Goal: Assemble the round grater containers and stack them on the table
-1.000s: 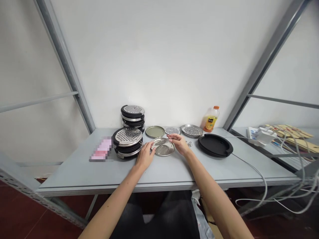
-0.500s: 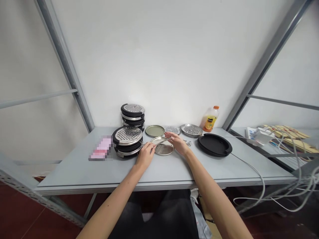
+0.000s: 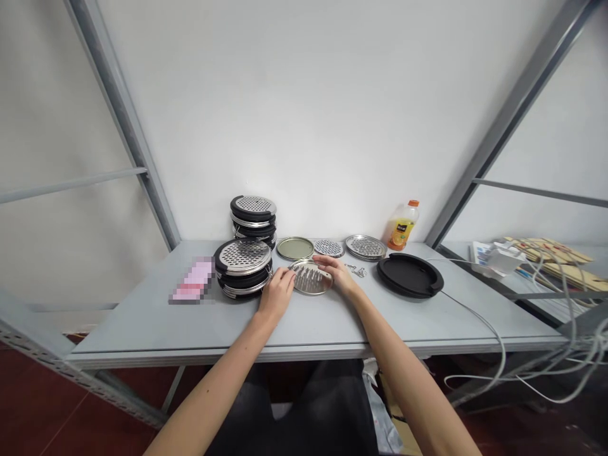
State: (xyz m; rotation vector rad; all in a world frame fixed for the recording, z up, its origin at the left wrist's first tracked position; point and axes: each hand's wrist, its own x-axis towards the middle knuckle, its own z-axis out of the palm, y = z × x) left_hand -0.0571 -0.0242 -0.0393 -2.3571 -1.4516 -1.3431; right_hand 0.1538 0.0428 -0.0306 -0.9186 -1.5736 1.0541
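Between my two hands is a round shiny grater plate [image 3: 311, 273], its face showing rows of slot-like marks. It overlaps a shallow metal dish [image 3: 316, 290] on the table; the exact gap between them cannot be made out. My left hand [image 3: 279, 288] pinches the plate's left edge with bent fingers. At the far right edge, my right hand [image 3: 336, 271] grips with its fingers fairly straight, its thumb mostly hidden. Just left of my left hand stands a stack of black-rimmed round graters [image 3: 244, 259]. Small metal clips [image 3: 356, 270] lie right of my right hand.
Behind are another grater stack [image 3: 253, 212], a greenish round lid [image 3: 295, 248], a perforated disc [image 3: 329, 247] and stacked metal discs [image 3: 365, 247]. To the right are a black round tray [image 3: 411, 275], a juice bottle [image 3: 401, 227] and white cables [image 3: 489, 329]. A blurred pink item [image 3: 194, 280] lies left.
The grater plate, seen nearly edge-on before, now shows more of its slotted face. My right hand has shifted slightly; my left hand stays at the plate's left side.
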